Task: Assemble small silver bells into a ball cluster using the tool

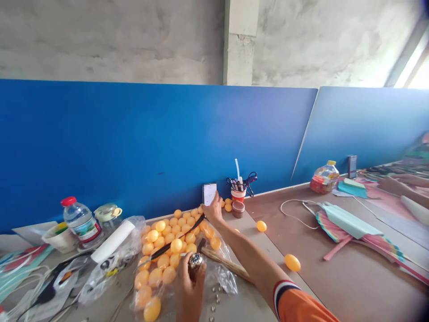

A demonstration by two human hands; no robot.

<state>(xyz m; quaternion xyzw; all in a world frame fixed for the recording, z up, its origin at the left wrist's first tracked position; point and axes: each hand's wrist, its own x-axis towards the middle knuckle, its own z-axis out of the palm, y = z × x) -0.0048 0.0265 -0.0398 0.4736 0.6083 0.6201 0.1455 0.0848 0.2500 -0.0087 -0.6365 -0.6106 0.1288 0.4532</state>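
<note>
There is one shiny silver ball [196, 260], one wooden-handled hammer [228, 264] and about six small silver pieces [213, 308]. Round orange balls [152, 309] run to dozens, too crowded to count exactly, in one clear plastic bag [229, 283]; two more lie well apart to the right. There are two slim rectangular phones [208, 192], two clear plastic bottles [83, 226] with coloured caps, one red-and-white cup [238, 196] and one small round brown tub [238, 209].

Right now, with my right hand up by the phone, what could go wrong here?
Your right hand is close to the phone, which stands upright by the blue partition, so a bump might tip it. The loose orange ball near your sleeve could roll if brushed. The small metal pieces beside your left hand lie loose and might scatter if knocked.
</note>
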